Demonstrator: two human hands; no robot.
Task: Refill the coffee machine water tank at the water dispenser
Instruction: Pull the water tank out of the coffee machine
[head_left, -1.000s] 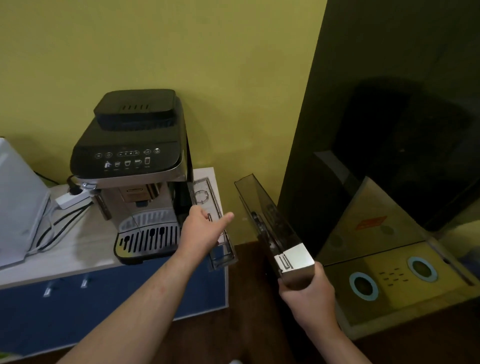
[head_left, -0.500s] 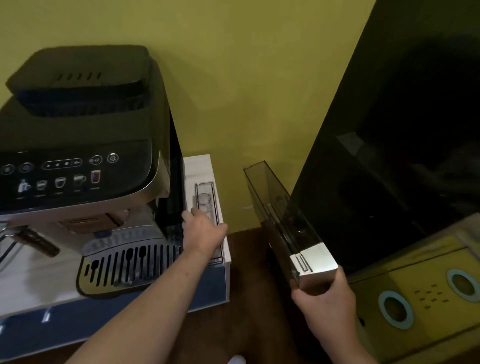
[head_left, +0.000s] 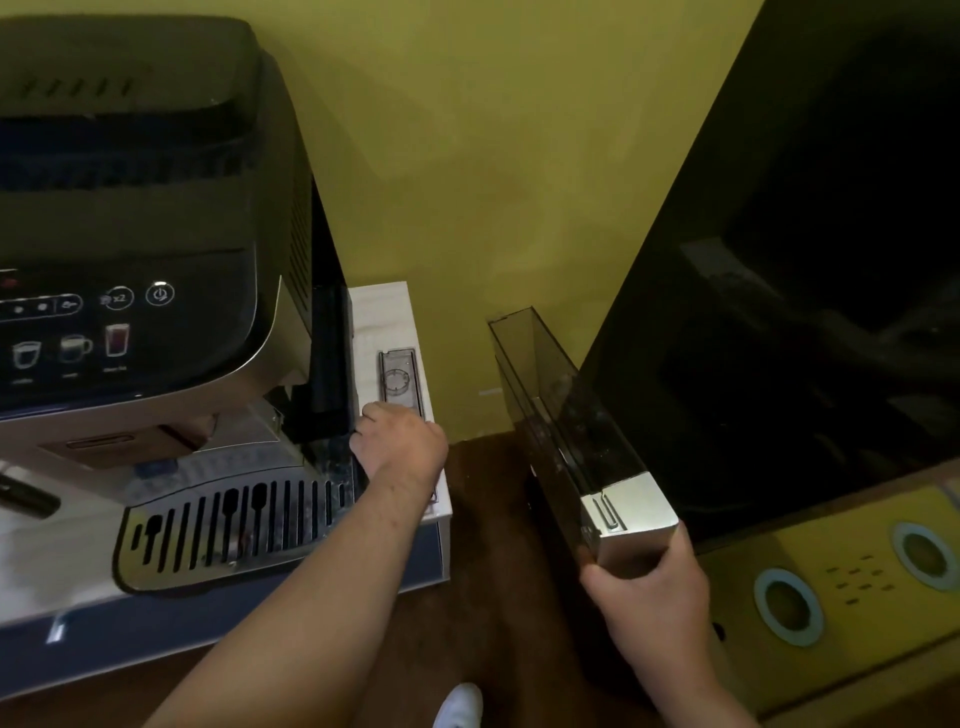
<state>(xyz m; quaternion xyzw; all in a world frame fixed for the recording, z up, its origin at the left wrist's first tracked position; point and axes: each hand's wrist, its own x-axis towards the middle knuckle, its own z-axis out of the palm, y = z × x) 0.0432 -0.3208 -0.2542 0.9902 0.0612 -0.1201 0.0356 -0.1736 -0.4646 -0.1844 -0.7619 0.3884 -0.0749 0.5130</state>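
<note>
My right hand (head_left: 649, 597) grips the silver front end of the smoky see-through water tank (head_left: 550, 415) and holds it tilted in the air, between the counter and a tall dark appliance. The tank looks empty. On the counter stands the black and silver coffee machine (head_left: 156, 260), with the dark tank slot (head_left: 327, 353) on its right side vacant. The clear tank lid (head_left: 397, 382) lies flat on the counter beside that slot. My left hand (head_left: 400, 441) rests on the lid's near end with its fingers curled over it.
The white counter (head_left: 384, 312) ends just right of the lid, over blue cabinet fronts. The tall dark glossy appliance (head_left: 779, 312) fills the right side, with a yellow panel (head_left: 857, 571) bearing two blue rings below it. Below are brown floor and a white shoe (head_left: 460, 706).
My left hand reached from mid-air down onto the lid and curled over it. The view moved closer to the machine. My right hand keeps the tank in about the same place.
</note>
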